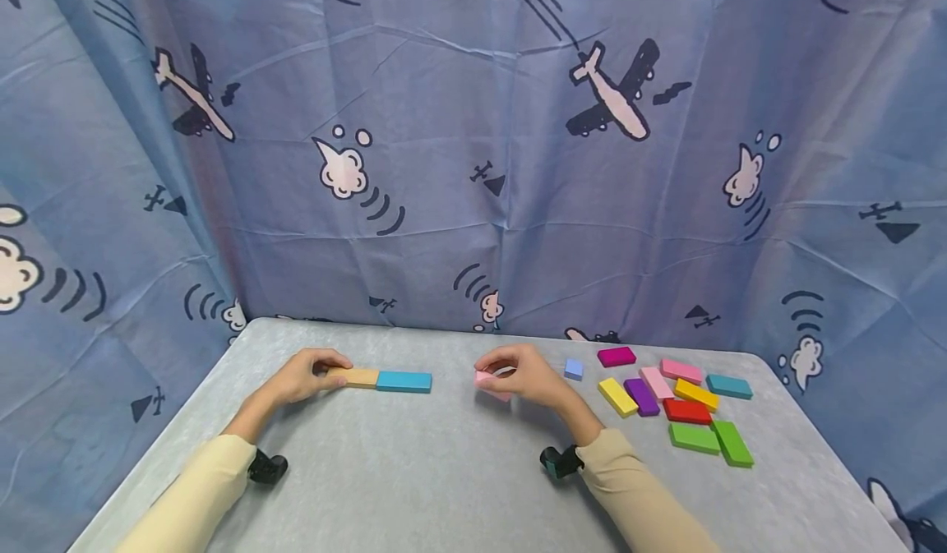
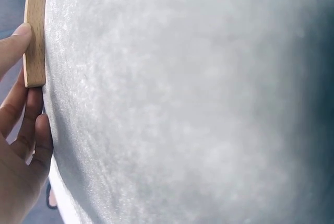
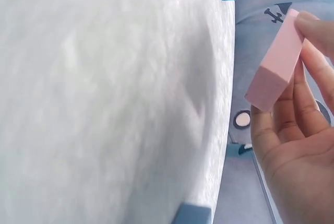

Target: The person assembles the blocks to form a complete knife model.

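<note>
In the head view, my left hand (image 1: 303,375) pinches the left end of a tan wooden block (image 1: 361,377), which lies on the table. A teal-blue block (image 1: 404,382) lies end to end with it, extending the row rightward. The left wrist view shows the thumb against the near side of the tan block (image 2: 35,51). To the right of the row, my right hand (image 1: 528,375) grips a pink block (image 3: 276,62) between thumb and fingers. It is lifted off the table and tilted, one end pointing down toward the palm side.
Several coloured blocks lie scattered at the right: magenta (image 1: 616,357), yellow (image 1: 617,397), purple (image 1: 641,397), red (image 1: 687,411) and green (image 1: 694,438) among them. A small blue block (image 1: 573,369) sits just beyond my right hand. A patterned curtain (image 1: 444,167) hangs behind the table.
</note>
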Available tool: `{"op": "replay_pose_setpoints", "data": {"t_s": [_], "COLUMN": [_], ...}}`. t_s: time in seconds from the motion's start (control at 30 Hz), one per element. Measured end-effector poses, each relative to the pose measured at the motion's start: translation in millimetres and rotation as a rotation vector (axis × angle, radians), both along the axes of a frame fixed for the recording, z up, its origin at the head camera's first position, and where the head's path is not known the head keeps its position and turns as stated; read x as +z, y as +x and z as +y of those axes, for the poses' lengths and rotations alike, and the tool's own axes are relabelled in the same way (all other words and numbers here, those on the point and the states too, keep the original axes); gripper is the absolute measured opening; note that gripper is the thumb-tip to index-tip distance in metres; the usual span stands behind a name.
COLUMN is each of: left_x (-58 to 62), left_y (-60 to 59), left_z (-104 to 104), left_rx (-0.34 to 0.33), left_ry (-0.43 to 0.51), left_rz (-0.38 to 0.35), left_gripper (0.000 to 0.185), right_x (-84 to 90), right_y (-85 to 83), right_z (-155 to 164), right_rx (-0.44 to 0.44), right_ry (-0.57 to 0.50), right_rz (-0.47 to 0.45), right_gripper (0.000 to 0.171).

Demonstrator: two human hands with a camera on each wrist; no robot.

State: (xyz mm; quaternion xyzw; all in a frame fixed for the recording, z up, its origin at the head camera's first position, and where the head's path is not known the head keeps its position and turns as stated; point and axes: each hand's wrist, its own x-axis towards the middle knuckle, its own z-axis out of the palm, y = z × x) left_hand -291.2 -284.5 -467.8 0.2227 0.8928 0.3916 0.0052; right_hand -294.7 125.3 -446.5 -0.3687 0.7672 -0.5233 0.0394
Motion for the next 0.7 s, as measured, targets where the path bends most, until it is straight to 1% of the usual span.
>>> {"op": "replay_pose_setpoints", "data": {"t_s": [0.13,0.3,0.43,0.53,0.7], "left_x": [-0.4,-1.0,-1.0,-0.4,0.3], "left_y": [-1.0,-1.3,-1.0,-0.7,-0.3], "left_z": [-0.7,-0.4,0.1,0.1,0.2], "left_rx": [-0.007,-0.004,-0.006,-0.003,-0.004], "left_ry": [0.006,0.007,0.007,0.0,-0.002], "left_rz": [0.006,0.011,0.009,0.004,-0.001], "left_gripper": [0.022,0.022,0.022,0.022,0.022], "right_x": [8.8,16.8,18.6,19.0,17.7], "right_y": [4.4,7.7,7.1,6.4,4.5], "right_z": [-10.2,-21.0,-29.9,-37.4,-48.5], "right_rx": [0.018,0.014,0.012,0.022,0.013], "right_ry": [-0.008,0.028,0.047,0.042,0.06], "right_rz": [-0.015,-0.022,-0.032,-0.038,-0.031], "right_gripper": [0.021,0.022,0.022,0.023,0.022]}}
